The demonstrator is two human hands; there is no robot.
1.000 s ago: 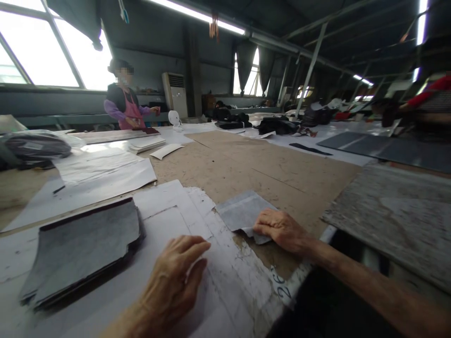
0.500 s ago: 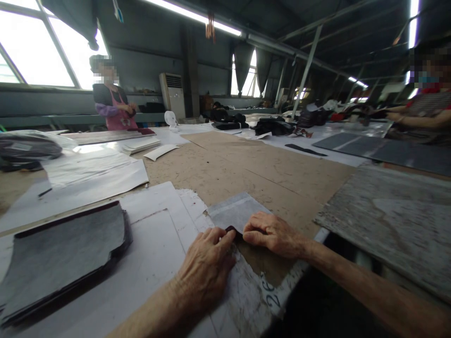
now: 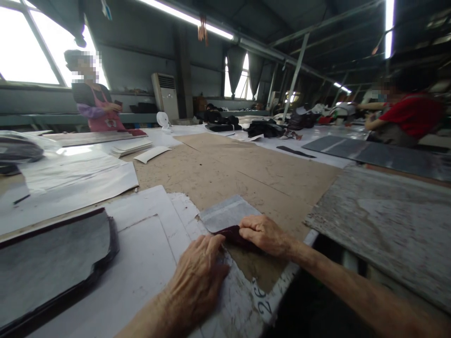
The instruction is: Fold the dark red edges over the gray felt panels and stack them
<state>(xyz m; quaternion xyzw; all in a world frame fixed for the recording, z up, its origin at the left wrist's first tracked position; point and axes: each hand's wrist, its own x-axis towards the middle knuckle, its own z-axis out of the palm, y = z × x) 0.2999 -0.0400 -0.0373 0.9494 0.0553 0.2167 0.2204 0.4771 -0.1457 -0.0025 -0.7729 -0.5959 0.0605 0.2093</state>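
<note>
A grey-backed piece of sheet material (image 3: 230, 211) lies near the table edge, its dark maroon edge (image 3: 234, 233) turned up into a flap. It looks like leather, though I cannot be sure. My right hand (image 3: 266, 236) is closed on this flap, fingers curled and thumb against it. My left hand (image 3: 200, 267) rests palm down at the flap's left end, fingertips at the edge and thumb apart from the fingers. To the left lies a stack of similar grey pieces with dark maroon borders (image 3: 59, 260).
White sheets (image 3: 141, 234) and brown board (image 3: 225, 164) cover the table. A grey-streaked board (image 3: 384, 225) stands right, beyond a dark gap. Further back are a small white fan (image 3: 163, 119), dark bundles (image 3: 264, 127), a person in a pink apron (image 3: 104, 110) and a person in red (image 3: 408, 117).
My right hand has lifted the maroon flap, so more of it shows. My left thumb has come away from the edge and the left fingers have loosened. The view has turned slightly right.
</note>
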